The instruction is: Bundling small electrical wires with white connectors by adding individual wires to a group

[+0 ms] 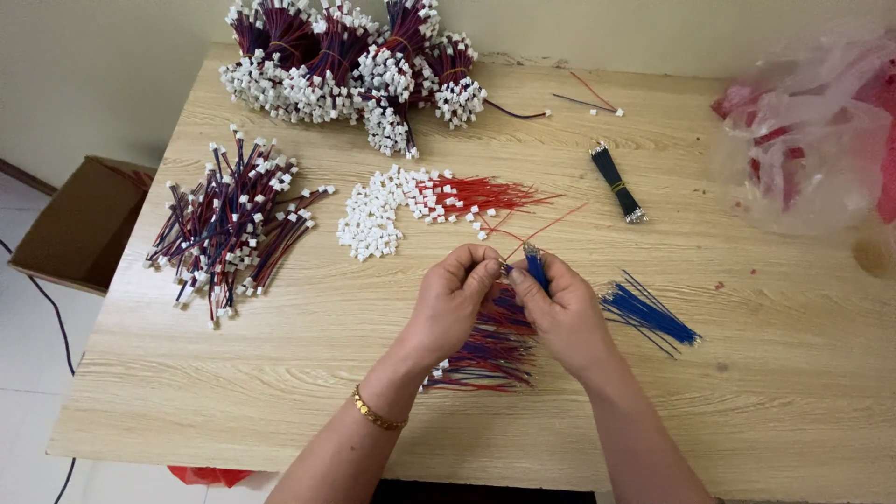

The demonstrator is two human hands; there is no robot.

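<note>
Head view: left hand point(455, 303), right hand point(557, 313) pinch blue wire point(536, 270) above table point(747, 373).

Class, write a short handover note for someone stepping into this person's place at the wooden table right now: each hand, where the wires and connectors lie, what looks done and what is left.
Left hand: fingers pinched on a small piece, too small to identify, at the end of the wires held by the other hand.
Right hand: grips a few blue wires; a red wire sticks up from the pinch.
Under the hands: a small heap of joined red-and-blue leads.
Looks done: loose pile of finished leads at left, tied bundles at the back.
Left: red wires with white connectors at centre, loose blue wires at right, black wire bundle.
</note>
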